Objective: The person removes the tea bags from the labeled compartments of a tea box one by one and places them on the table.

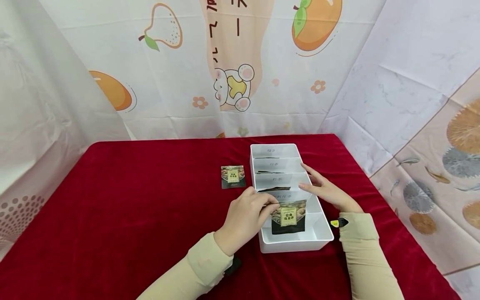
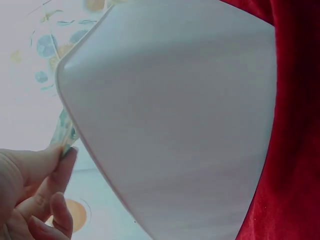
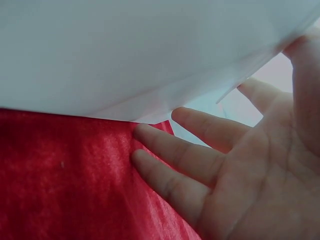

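Left hand pinches an oolong-tea sachet at ten o'clock, front showing; splayed right hand seemingly steadies the divided box at three.

The held sachet and loose sachet read "经典乌龙茶", a box divider "红茶".

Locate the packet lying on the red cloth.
In the head view, the packet lies on the red cloth, just left of the white divided box and beyond the left hand.
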Demonstrator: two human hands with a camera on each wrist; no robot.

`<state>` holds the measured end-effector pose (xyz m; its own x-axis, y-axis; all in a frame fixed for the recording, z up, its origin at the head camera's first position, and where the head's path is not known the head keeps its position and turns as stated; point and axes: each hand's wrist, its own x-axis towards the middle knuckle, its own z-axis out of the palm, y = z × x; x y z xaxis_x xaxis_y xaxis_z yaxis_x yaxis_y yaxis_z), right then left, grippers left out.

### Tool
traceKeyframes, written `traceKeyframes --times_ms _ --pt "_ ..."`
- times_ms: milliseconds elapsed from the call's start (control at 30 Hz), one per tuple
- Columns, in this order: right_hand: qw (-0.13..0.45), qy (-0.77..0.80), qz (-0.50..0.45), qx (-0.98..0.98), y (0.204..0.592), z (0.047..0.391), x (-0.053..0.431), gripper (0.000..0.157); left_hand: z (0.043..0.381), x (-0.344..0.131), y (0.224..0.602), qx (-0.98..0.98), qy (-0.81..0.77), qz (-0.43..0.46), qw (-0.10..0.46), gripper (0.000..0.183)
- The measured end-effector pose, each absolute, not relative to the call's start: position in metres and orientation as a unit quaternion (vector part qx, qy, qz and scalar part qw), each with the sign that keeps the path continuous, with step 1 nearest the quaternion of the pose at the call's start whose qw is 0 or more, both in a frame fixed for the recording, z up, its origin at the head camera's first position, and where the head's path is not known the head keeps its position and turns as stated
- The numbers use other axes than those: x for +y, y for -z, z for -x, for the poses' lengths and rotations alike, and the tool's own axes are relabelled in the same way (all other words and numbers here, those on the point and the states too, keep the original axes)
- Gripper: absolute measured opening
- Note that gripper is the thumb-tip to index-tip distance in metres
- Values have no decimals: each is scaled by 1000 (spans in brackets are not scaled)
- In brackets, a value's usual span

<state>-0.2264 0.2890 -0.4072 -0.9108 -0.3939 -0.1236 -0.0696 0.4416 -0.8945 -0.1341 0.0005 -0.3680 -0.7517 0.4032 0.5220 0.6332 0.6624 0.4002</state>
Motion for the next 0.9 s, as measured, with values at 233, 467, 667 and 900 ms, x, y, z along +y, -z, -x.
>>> traceKeyframes --times_ms 233,467,667,900 --pt "158 511 136 834 407 225 289 79 136 0 367 -862 360 290 207 6" --pt "153 504 132 840 407 224 290 79 138 -3 365 -846 410 274 202 7" --pt "153 502 134 841 407 225 289 79 146 -12 364 -837 458 240 178 9" --pt "156 499 130 842 406 226 290 79 162 -27 359 -816 518 201 157 10"
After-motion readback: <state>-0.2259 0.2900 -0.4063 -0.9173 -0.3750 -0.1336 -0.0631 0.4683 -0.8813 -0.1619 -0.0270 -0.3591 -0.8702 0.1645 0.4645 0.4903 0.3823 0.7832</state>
